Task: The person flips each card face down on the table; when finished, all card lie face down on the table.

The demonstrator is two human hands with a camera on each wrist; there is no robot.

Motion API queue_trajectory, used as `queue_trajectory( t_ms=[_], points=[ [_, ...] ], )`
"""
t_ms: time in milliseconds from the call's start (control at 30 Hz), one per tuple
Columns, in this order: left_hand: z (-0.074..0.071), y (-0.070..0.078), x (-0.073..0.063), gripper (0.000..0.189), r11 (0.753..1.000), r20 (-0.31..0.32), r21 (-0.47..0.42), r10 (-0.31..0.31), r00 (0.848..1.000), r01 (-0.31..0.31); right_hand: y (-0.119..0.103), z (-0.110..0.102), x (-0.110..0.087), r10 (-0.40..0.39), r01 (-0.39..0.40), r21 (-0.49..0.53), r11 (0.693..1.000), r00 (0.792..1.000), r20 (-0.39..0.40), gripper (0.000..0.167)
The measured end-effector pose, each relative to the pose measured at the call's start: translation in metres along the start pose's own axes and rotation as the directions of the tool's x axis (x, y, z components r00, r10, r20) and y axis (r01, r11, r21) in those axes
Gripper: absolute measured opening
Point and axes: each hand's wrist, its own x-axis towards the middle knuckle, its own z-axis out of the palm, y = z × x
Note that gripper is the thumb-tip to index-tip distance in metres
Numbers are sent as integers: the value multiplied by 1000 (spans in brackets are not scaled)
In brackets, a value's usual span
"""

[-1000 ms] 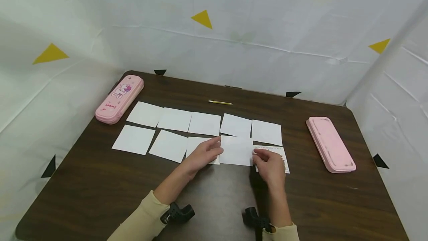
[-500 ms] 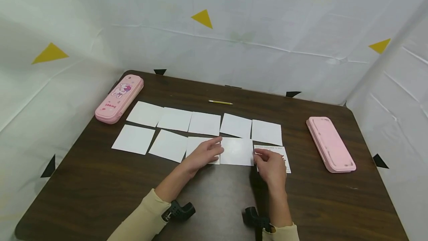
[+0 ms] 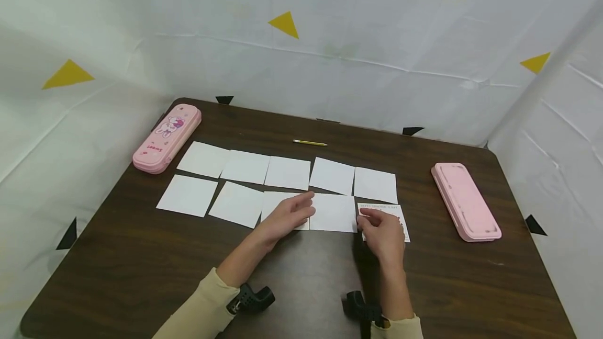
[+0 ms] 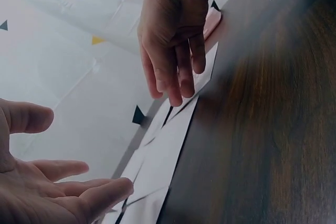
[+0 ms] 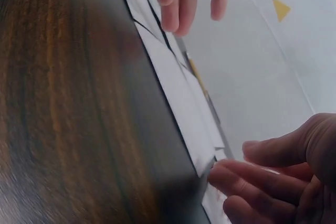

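Note:
Several white square cards lie in two rows on the dark table. At the right end of the near row is a card with printed lettering and red marks (image 3: 401, 219), partly hidden by my right hand (image 3: 383, 234). That hand's fingers are loosely bent; the right wrist view shows a gap between its thumb (image 5: 275, 151) and fingers. My left hand (image 3: 285, 218) hovers over a blank card (image 3: 273, 203) in the near row, fingers relaxed and holding nothing. Between the hands lies another blank card (image 3: 333, 213), flat on the table.
A pink pencil case with a rabbit picture (image 3: 167, 137) sits at the far left, and a plain pink case (image 3: 465, 202) at the right. Beyond the far row of cards lies a yellow pencil (image 3: 310, 143). White sheeting (image 3: 358, 67) stands behind the table.
The blank card between the hands has settled slightly toward me and right, and the printed card has shifted a little right. Both hands have stayed nearly still.

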Motion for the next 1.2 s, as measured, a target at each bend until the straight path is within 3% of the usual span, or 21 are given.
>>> queue_trajectory(
  t_ms=[100,200,367,600,833,1200],
  points=[
    [8,6,0,57,999,13,13,33,999,-33,1,-10,1,28,-29,65,997,1000,4,29],
    [23,12,2,54,1000,47,-3,28,999,-28,6,-24,2,73,-70,83,994,997,-33,30],
    [56,14,13,57,999,99,-17,-43,994,45,21,-43,5,159,-156,27,987,980,-122,33],
    [93,10,30,62,991,139,-40,-118,983,125,42,-53,7,206,-218,-83,972,970,-131,38],
    [105,10,33,64,988,121,-55,-139,983,147,47,-53,7,224,-233,-100,967,970,-99,41],
    [110,7,36,63,986,90,-68,-144,985,151,47,-56,10,268,-273,-63,960,960,-77,41]
  ],
)
